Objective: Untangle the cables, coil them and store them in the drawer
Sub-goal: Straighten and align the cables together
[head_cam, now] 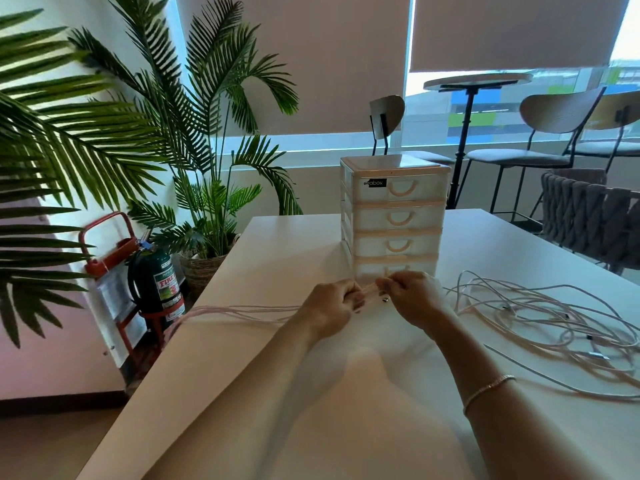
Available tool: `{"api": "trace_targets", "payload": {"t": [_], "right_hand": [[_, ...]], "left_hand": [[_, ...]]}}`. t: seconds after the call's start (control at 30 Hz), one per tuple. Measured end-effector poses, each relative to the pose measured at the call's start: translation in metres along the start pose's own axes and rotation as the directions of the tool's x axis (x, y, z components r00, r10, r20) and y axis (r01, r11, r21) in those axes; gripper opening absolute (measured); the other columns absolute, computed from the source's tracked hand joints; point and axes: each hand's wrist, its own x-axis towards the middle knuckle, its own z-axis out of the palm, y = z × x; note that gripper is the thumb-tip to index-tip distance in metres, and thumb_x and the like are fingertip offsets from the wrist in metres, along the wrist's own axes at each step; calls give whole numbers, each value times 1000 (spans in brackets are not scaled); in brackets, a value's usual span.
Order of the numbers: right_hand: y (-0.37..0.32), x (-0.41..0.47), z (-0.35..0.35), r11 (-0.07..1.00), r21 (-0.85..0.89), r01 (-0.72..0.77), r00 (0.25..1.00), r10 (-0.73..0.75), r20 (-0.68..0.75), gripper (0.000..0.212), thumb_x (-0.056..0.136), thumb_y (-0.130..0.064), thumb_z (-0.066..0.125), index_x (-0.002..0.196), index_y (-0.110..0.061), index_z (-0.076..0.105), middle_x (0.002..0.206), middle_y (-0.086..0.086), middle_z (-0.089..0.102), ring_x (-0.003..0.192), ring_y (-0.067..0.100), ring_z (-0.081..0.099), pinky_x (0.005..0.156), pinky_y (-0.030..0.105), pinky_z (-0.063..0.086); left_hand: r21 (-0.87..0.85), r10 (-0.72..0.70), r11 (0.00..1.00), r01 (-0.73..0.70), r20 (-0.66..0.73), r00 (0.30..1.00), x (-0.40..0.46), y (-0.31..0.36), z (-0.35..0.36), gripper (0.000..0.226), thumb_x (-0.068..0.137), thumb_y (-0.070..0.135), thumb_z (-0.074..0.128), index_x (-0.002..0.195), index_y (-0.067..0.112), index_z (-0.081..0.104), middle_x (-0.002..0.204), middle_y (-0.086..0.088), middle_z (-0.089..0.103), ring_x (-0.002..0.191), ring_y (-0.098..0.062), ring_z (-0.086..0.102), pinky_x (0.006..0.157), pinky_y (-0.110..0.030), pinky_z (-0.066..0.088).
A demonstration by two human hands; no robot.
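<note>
My left hand [334, 303] and my right hand [412, 296] meet in front of the drawer unit, both pinching a bundle of thin pale pink cable [242, 311]. Its strands run left across the white table [311, 410] and hang over the left edge. A small dark plug end shows just below my right fingers. A loose tangle of more pink cables [540, 320] lies on the table to the right. The white plastic drawer unit [394, 216] stands upright behind my hands, with all its drawers closed; my hands hide the front of the lowest one.
A palm plant [194, 140] in a woven pot and a green fire extinguisher [156, 278] on a red stand sit left of the table. A woven dark chair [595, 216] is at the right edge; stools and a round high table stand by the window.
</note>
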Motion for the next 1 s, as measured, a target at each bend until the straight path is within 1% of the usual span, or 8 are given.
{"api": "trace_targets", "payload": {"t": [0.17,0.37,0.53,0.63,0.7,0.77,0.83,1.0], "right_hand": [[-3,-2,2,999,31,35,999,-36,26,22,89,-29,58,87,-14,74,78,2,62,80,18,56,68,26,39],[-6,-4,7,999,22,50,999,-50,-13,21,89,-27,57,84,-17,74,70,-6,58,77,15,56,69,26,43],[-5,-2,5,998,24,52,998,-51,-29,23,90,-29,56,86,-15,73,67,-7,54,76,17,53,68,26,37],[-5,-3,3,998,8,62,996,-62,-62,26,91,-30,55,84,-12,73,72,2,62,79,21,56,68,25,34],[-5,-3,1,997,-18,71,994,-72,-79,28,91,-30,54,85,-11,72,81,8,68,84,25,58,66,25,31],[-5,-4,0,997,-43,64,994,-68,-88,28,92,-31,53,87,-12,72,81,6,67,82,22,55,65,24,29],[-6,-4,-1,997,-43,61,994,-65,-83,29,92,-32,52,88,-12,72,72,-1,62,78,17,50,65,23,29],[-8,-5,-1,997,-63,42,996,-47,-81,31,93,-36,50,90,-14,72,86,5,68,81,18,53,66,24,31]], "left_hand": [[88,-22,996,16,68,997,0,-3,-1,18,93,23,52,75,21,55,77,-1,56,68,-16,46,65,-24,36],[126,-16,992,-3,156,988,-5,0,-2,25,93,23,51,68,21,49,79,-3,55,72,-15,46,64,-23,34],[75,-16,997,6,125,992,-3,-3,-5,17,94,21,50,93,11,64,97,-10,69,81,-21,60,77,-31,47],[82,-30,996,20,119,992,-3,-14,-9,20,96,23,47,100,12,63,98,-10,70,71,-13,53,68,-24,41],[129,-57,991,41,123,991,-3,-25,-15,23,97,26,46,105,13,63,98,-11,69,73,-13,53,63,-21,34],[158,-103,984,84,116,988,-4,-40,-23,23,97,24,45,106,14,63,102,-9,68,84,-19,58,70,-21,36],[155,-132,981,115,104,986,-4,-53,-34,21,98,21,43,104,16,62,106,-4,67,85,-18,60,79,-22,41],[208,-162,964,163,-23,987,-6,-76,-58,18,98,18,44,105,16,60,90,-1,63,82,-12,59,68,-18,39]]}}
